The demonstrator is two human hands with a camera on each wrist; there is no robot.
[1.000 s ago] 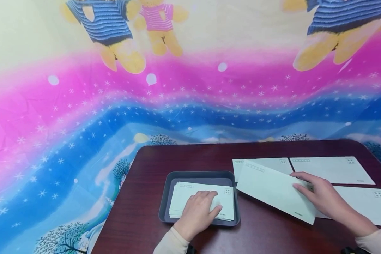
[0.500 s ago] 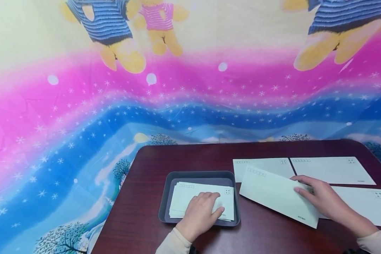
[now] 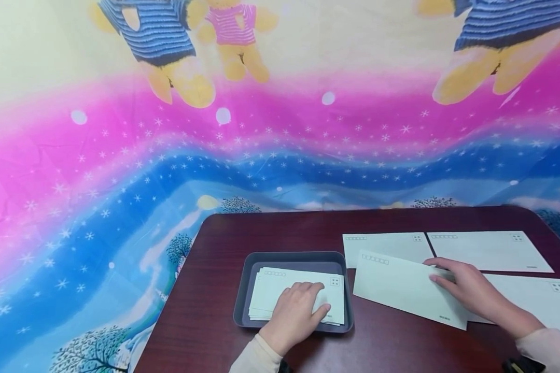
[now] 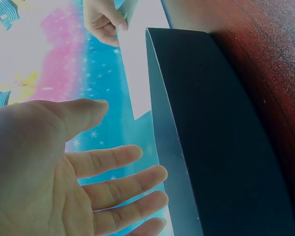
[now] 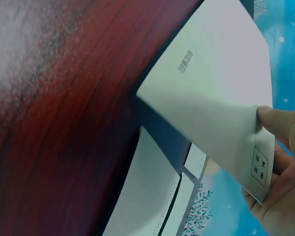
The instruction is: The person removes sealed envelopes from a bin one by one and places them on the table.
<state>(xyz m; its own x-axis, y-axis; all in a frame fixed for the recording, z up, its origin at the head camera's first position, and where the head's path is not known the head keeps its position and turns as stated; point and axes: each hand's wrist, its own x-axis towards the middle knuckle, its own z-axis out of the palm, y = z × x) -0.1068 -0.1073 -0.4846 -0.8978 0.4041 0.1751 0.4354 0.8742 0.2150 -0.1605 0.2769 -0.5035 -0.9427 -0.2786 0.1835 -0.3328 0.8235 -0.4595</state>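
Observation:
With thumb and fingers my right hand pinches one white envelope by its upper right part, holding it tilted just over the table. In the right wrist view the thumb presses the face of this envelope near its printed stamp box. Over a stack of envelopes in a dark grey tray is my left hand, its fingers loosely extended. The left wrist view shows that hand with fingers spread beside the tray wall, gripping nothing. Whether its fingertips touch the stack cannot be told.
Two envelopes lie side by side at the back right, the left one partly behind the held envelope and the right one fully flat. A third envelope lies in front of them. The dark red table meets a patterned cloth behind.
The held envelope has shifted slightly, its left end lower and a little to the right than a second ago. My left hand moved slightly right over the stack and then stayed.

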